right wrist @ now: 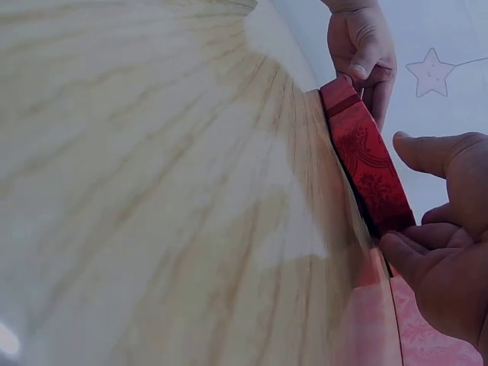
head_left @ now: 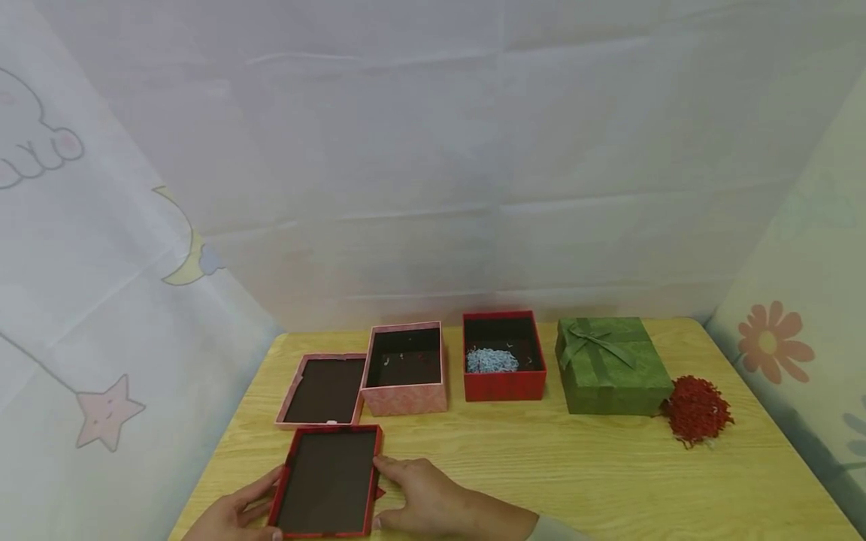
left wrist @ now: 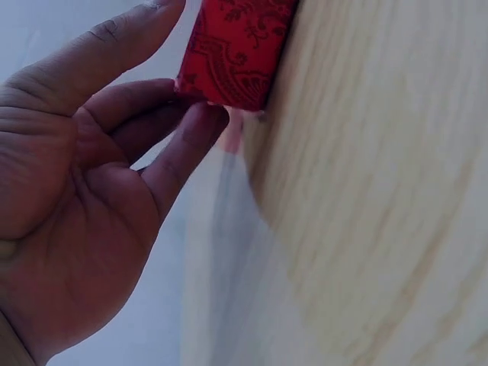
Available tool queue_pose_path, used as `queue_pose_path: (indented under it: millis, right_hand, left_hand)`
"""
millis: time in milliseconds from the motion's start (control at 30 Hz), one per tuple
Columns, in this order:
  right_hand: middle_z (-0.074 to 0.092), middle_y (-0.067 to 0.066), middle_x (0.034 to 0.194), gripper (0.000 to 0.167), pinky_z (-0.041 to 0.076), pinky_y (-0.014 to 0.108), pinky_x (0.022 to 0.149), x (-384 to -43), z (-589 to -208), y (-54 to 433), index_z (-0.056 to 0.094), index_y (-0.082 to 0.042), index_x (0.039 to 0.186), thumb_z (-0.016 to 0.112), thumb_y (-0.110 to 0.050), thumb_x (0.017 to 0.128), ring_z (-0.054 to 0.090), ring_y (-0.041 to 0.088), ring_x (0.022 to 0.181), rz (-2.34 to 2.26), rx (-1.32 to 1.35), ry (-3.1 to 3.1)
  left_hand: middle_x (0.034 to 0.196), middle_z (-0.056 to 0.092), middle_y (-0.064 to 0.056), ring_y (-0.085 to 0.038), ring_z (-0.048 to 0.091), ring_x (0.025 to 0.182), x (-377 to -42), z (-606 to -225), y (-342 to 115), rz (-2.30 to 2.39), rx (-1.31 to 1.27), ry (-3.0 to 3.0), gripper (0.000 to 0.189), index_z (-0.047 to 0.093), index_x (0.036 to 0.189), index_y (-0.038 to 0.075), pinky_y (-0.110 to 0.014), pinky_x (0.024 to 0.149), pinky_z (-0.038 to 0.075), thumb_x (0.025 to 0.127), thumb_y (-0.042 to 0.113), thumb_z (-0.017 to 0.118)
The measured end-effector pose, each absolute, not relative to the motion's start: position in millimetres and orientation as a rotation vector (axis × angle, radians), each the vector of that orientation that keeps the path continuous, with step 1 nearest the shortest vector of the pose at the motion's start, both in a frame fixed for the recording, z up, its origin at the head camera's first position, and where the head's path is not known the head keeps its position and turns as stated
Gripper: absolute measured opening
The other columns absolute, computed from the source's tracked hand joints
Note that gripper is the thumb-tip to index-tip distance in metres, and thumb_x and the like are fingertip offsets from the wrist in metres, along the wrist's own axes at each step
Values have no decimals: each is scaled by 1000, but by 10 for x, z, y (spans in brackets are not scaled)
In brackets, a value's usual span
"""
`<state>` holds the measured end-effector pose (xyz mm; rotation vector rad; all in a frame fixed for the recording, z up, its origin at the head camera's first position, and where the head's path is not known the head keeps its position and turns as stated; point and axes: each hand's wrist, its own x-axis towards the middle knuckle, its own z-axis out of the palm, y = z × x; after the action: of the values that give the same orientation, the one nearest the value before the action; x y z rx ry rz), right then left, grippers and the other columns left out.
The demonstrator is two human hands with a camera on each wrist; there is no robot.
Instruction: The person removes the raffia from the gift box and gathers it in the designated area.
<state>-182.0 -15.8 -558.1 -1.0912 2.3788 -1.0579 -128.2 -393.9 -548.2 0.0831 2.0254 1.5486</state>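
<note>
A red box lid (head_left: 327, 481) lies inner side up near the table's front left, its dark inside showing. A red ribbon tip (head_left: 381, 493) pokes out at its right edge. My left hand (head_left: 241, 508) holds the lid at its left side, thumb by the near corner. From the right, my right hand (head_left: 433, 497) holds the opposite edge, fingertips at the far corner. In the right wrist view the lid's patterned red side (right wrist: 366, 156) spans between both hands, and the right thumb stands away from it. The left wrist view shows left fingertips at a lid corner (left wrist: 236, 57).
Behind the lid sit a pink lid (head_left: 325, 391), an open pink box (head_left: 406, 398) and an open red box (head_left: 504, 387) holding pale blue paper shreds (head_left: 492, 361). Further right stand a closed green box (head_left: 612, 368) with a bow and a pile of red shreds (head_left: 697, 410).
</note>
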Motion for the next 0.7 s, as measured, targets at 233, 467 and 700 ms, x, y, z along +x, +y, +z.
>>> queue_pose_path:
  millis: [233,467,700]
  right_hand:
    - [54,-1,152,80,47,27,107,-1848,-5549,-106,45,-12,158,77,-45,92,55,9,132,-1148,-1052,2379]
    - [55,0,152,78,50,27,104,-1892,-5521,-47,47,-14,158,79,-42,92,63,12,123,-1193,-1044,2358]
    - [52,-3,155,79,51,32,105,-1954,-5466,84,45,-17,159,78,-44,92,65,17,122,-1288,-986,2313]
  left_hand:
    - [164,17,-37,-62,27,144,-1258,-5364,-3780,1497,-78,2214,101,19,165,4,-40,93,59,90,26,83]
    - [168,21,-22,-54,22,149,-1276,-5259,-3677,1396,-122,2400,100,28,165,14,-27,98,54,85,31,87]
    - [167,31,-9,-44,32,148,-1313,-5145,-3513,1280,10,2624,91,35,164,24,-55,111,44,88,35,84]
